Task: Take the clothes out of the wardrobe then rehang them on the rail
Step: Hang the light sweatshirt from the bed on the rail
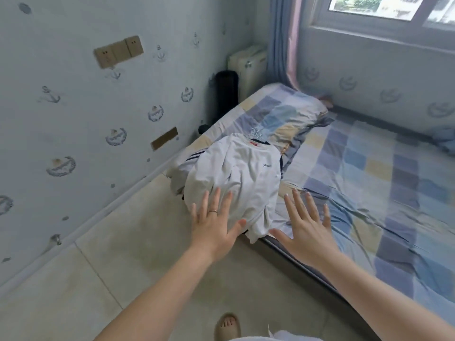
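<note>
A pile of clothes lies on the bed's near left corner, a white T-shirt (242,173) on top with a small chest logo and a red neck label. Metal hanger hooks (256,132) stick out at the pile's far end. A garment with dark stripes (194,156) shows underneath on the left. My left hand (214,222), with a ring, is spread open at the shirt's near hem, fingertips over the cloth. My right hand (305,225) is spread open just right of the pile, above the sheet, holding nothing. No wardrobe or rail is in view.
The bed (369,183) has a blue, yellow and grey checked sheet and a matching pillow (283,112) at its head. Pale tiled floor (123,254) runs between bed and wallpapered wall. A black cylinder (226,94) and a white appliance (248,67) stand in the corner.
</note>
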